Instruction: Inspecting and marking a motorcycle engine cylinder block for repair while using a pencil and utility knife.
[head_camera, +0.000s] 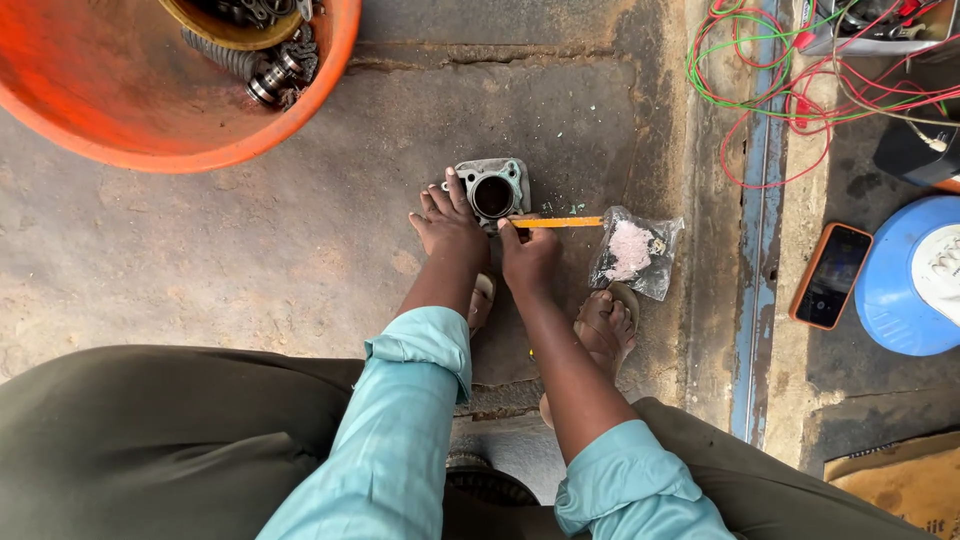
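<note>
A grey metal engine cylinder block (491, 190) with a round dark bore lies on the concrete floor. My left hand (447, 222) rests on its left edge, fingers spread and touching the metal. My right hand (528, 252) grips a thin orange tool (560, 222), which lies flat and points right just below the block. A small clear plastic bag (637, 251) holding pale pink material and small parts lies right of that hand.
A big orange basin (130, 110) with metal engine parts sits at top left. Tangled red and green wires (790, 90) lie top right. A phone (831, 274) and a blue round lid (905, 285) lie right. My sandalled foot (603, 330) is below the bag.
</note>
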